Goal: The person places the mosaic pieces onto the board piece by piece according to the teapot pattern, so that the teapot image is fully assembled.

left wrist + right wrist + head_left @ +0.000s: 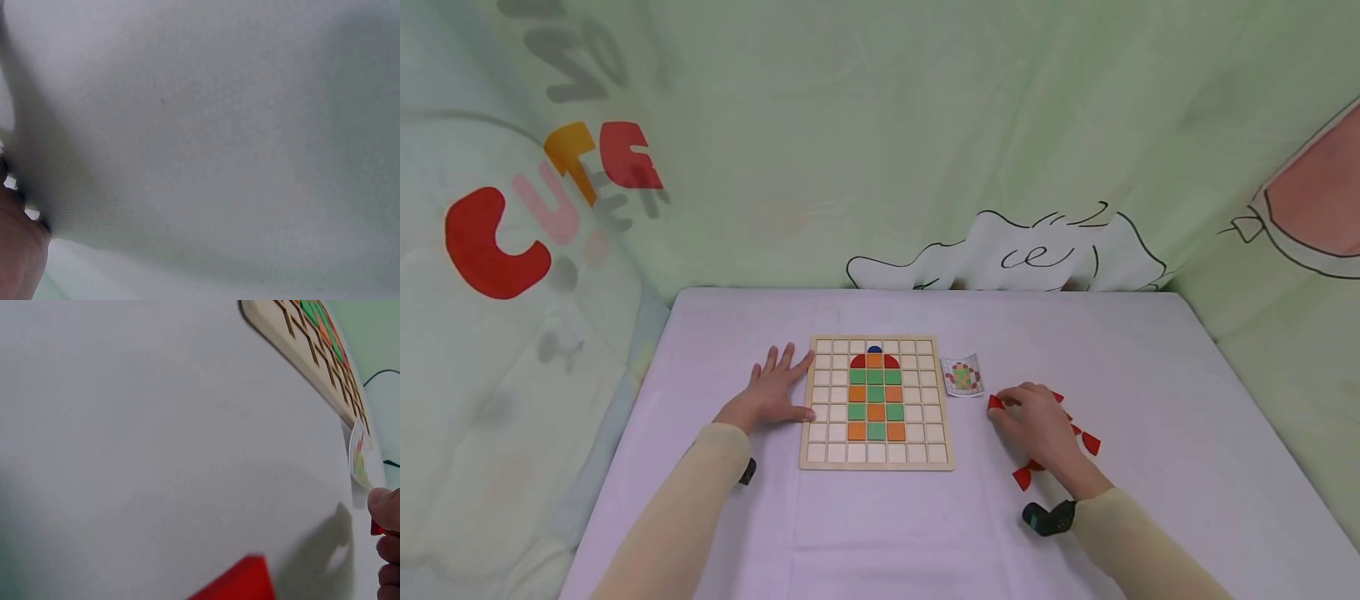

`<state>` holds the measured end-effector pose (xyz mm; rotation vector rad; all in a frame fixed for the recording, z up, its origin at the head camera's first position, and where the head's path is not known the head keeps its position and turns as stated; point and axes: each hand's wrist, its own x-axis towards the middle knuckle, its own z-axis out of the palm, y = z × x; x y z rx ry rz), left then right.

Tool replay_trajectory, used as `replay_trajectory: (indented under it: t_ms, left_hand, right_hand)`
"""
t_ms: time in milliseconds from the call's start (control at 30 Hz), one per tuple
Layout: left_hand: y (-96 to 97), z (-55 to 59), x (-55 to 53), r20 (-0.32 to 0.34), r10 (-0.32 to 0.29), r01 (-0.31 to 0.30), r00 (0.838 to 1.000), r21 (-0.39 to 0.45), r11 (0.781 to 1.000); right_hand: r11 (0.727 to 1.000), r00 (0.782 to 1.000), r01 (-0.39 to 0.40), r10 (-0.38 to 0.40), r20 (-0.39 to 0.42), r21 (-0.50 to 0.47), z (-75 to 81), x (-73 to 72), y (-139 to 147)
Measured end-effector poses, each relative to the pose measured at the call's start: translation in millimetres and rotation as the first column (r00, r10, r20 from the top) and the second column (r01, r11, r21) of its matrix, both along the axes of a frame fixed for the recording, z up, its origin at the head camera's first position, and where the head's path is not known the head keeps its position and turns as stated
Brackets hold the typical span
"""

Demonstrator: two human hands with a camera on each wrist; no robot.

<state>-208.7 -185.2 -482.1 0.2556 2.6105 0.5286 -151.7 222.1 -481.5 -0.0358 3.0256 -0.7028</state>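
A wooden grid board (876,466) lies on the table with orange and green square tiles, two red quarter-round tiles and a small blue half-round tile set in a tower shape. My left hand (769,393) is spread flat, its thumb and index fingertips at the board's left edge. To the right of the board, my right hand (1036,421) pinches a red tile (996,402) between thumb and fingers. That tile shows in the right wrist view too, partly hidden by the thumb. Several loose red quarter-round tiles (1091,442) lie around and partly beneath this hand.
A small printed pattern card (962,376) with slightly curled edges lies between the board and the right hand. Black wrist cameras (1048,517) sit at both wrists. Behind the white-covered table (880,533) hangs a pale green printed curtain (820,150). Sleeve fabric fills most of the left wrist view.
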Motion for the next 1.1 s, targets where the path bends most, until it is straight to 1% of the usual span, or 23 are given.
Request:
replay_trajectory:
  t_ms: [200,433,667,833,933,1100]
  left_hand:
    - [-0.9,2.0,-0.2,0.003,0.006,-0.006,1.000,0.004,1.000]
    - [-0.8,3.2,-1.4,0.003,-0.004,0.004,1.000,0.006,1.000]
    - [0.5,1.7,-1.8,0.011,-0.004,0.003,1.000,0.019,1.000]
    - [0.9,4.5,-0.5,0.011,0.002,-0.002,1.000,0.018,1.000]
    - [0.9,5.7,0.1,0.014,0.003,-0.004,1.000,0.015,1.000]
    - [-0.4,3.3,0.5,0.009,-0.003,0.003,1.000,0.009,1.000]
  right_hand:
    - [0.998,0.998,-0.055,0.055,-0.028,-0.008,4.9,-13.1,-21.1]
    - [0.993,0.993,-0.116,0.115,-0.038,-0.008,6.8,-31.0,-53.9]
    - [0.988,0.988,-0.156,0.156,-0.024,-0.011,11.7,-43.6,-82.0]
    - [0.984,0.984,-0.180,0.180,-0.004,0.000,9.6,-52.2,-93.8]
    - [0.978,0.979,-0.205,0.204,0.007,0.030,7.5,-56.9,-99.0]
    - [0.966,0.969,-0.245,0.244,0.027,0.079,5.2,-62.7,-104.1]
